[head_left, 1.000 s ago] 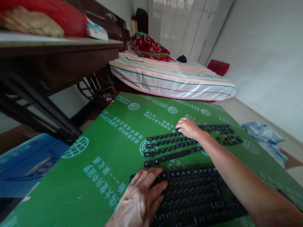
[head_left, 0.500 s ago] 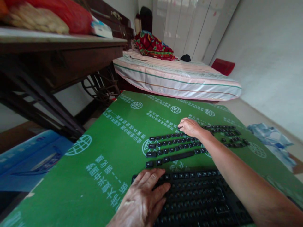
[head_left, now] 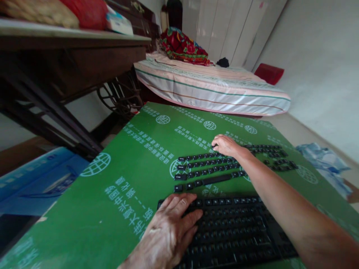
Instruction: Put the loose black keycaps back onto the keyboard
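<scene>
A black keyboard (head_left: 232,228) lies at the near edge, mostly bare of keycaps, with one row of caps along its far side. My left hand (head_left: 174,228) rests on its left end, fingers stretched out flat. Beyond it, removed black keycaps are laid out in rows, with a long spacebar (head_left: 216,180) in the nearest row. My right hand (head_left: 227,145) is over the far side of these rows, thumb and fingers pinched on a small black keycap (head_left: 214,146). My right forearm hides part of the rows and of the keyboard.
All this lies on a green printed board (head_left: 126,194). Behind it stands a bed (head_left: 213,87) with a red flowered blanket (head_left: 183,46). A dark sewing-machine table (head_left: 84,71) stands at left above a blue box (head_left: 56,179). Pale blue cloth or plastic (head_left: 322,160) lies at right.
The whole view has shifted slightly. My right hand stays at the far side of the keycap rows with the keycap pinched. My left hand keeps its place on the keyboard.
</scene>
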The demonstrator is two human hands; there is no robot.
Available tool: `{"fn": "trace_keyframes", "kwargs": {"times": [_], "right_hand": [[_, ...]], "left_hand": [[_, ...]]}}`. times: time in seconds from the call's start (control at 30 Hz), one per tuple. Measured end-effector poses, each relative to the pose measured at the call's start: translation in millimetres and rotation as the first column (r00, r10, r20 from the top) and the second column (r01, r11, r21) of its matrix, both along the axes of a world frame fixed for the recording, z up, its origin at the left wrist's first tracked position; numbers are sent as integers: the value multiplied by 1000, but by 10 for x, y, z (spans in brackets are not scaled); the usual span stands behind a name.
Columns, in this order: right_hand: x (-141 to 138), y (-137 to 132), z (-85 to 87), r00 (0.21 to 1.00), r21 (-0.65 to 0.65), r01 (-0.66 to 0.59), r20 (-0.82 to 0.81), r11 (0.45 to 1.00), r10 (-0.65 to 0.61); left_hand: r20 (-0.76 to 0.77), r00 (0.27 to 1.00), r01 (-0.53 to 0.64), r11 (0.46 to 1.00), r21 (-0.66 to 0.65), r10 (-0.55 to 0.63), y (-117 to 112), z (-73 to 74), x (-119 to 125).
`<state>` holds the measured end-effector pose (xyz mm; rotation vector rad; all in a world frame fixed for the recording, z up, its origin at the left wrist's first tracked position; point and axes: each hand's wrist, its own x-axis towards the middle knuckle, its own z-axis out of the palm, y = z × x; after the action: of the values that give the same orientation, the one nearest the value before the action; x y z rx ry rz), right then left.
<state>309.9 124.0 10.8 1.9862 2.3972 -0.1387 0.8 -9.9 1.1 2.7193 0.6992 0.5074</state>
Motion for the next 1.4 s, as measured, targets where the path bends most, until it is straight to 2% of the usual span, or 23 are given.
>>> {"fn": "trace_keyframes", "kwargs": {"times": [0.17,0.27,0.33,0.4,0.47,0.5,0.57,0.63,0.73,0.9,1.4], "right_hand": [[27,46,-11,999,28,-6,-38,1000,7],[4,0,63,998,56,-13,-67,998,17],[-63,-126,152,993,89,-44,-107,995,53],[-186,-359,254,967,160,-127,-199,979,158],[-355,-687,341,901,243,-246,-301,938,314],[-446,-870,368,876,267,-269,-331,925,350],[-620,-1232,373,848,274,-294,-367,916,382],[-752,-1531,315,851,247,-286,-378,926,364],[-852,-1795,177,881,206,-262,-348,943,321],[-868,-1883,61,907,195,-246,-298,949,297],[-926,-1838,104,918,164,-272,-252,948,307]], "left_hand": [[0,1000,12,1000,-14,-12,-8,30,5],[-4,1000,12,1000,-20,-12,-8,40,5],[5,1000,14,1000,-23,-14,-6,48,9],[15,1000,18,1000,-23,-18,-5,61,15],[15,1000,22,999,-26,-22,-5,72,21],[13,1000,23,999,-30,-22,-6,74,23],[10,1000,23,999,-38,-23,-10,69,24],[14,1000,25,999,-45,-24,-13,56,23],[25,999,32,999,-43,-31,-16,41,23],[23,999,33,998,-55,-31,-20,56,31],[35,999,26,997,-70,-23,-31,30,36]]}}
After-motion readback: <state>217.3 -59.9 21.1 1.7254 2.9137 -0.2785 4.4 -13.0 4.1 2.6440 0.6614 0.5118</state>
